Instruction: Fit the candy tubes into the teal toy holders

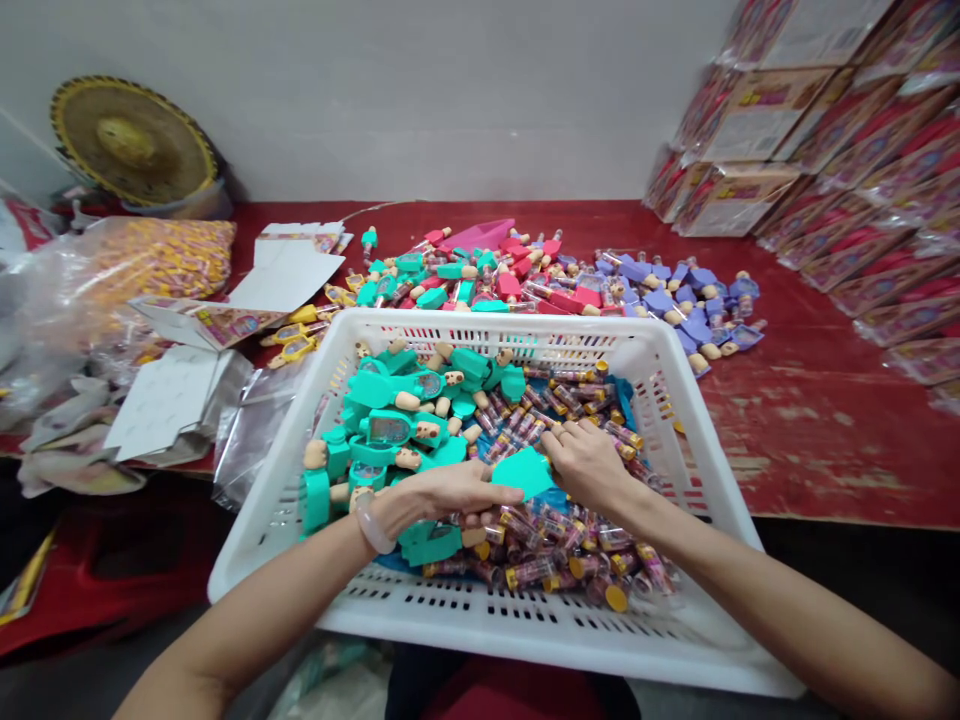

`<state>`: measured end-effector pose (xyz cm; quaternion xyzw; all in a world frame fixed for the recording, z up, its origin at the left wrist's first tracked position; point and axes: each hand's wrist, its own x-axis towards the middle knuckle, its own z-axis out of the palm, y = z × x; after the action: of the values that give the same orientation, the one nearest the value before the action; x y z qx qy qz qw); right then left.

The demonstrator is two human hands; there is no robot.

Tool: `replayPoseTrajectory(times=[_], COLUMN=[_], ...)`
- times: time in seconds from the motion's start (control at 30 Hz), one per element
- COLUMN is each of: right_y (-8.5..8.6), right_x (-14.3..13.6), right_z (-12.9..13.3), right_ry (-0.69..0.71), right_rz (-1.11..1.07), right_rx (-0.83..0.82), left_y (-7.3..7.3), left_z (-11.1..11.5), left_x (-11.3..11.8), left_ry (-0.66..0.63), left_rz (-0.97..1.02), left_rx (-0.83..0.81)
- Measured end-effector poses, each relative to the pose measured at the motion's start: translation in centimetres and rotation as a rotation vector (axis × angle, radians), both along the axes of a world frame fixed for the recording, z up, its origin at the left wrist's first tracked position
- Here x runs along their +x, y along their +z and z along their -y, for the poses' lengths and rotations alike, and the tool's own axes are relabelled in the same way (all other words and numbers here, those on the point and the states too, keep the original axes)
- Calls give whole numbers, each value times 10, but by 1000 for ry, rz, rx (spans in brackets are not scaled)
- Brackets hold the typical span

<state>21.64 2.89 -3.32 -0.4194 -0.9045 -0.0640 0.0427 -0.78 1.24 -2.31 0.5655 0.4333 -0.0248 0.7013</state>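
Clamped between the thumb and fingers of the left hand, a teal piece was held tilted above the middle of a white slotted basket. The right hand lay just beside the piece's right edge, its fingers curled together; whether they gripped anything could not be told. A pale bracelet encircled the left wrist.

Within the basket, similar teal pieces with beige ends were heaped on the left, and clear tubes with yellow caps filled the right and the near middle, over a blue liner.

Beyond the far rim, on a red table, loose pieces lay in a row of mixed colours: yellow pieces at the left, then teal and red pieces, then purple pieces. White-lined cartons lay open near a clear bag of yellow items. Wrapped boxes were stacked at the right; at the far left, a round, yellow-edged disc leaned near the wall.
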Motion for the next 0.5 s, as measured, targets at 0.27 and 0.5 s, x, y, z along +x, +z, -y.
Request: replayPoseTrajectory(times=[0.27,0.5], right_y=[-12,-10], right_x=[-8,-3], right_z=[2,-5], right_ry=[-105,-47], right_rz=[53,-6], right_rx=[-779,-42], left_y=[-3,0], left_z=[4,-6], left_x=[5,-9], left_ry=[-260,-32], left_rz=[-478,-149], left_rx=[1152,506])
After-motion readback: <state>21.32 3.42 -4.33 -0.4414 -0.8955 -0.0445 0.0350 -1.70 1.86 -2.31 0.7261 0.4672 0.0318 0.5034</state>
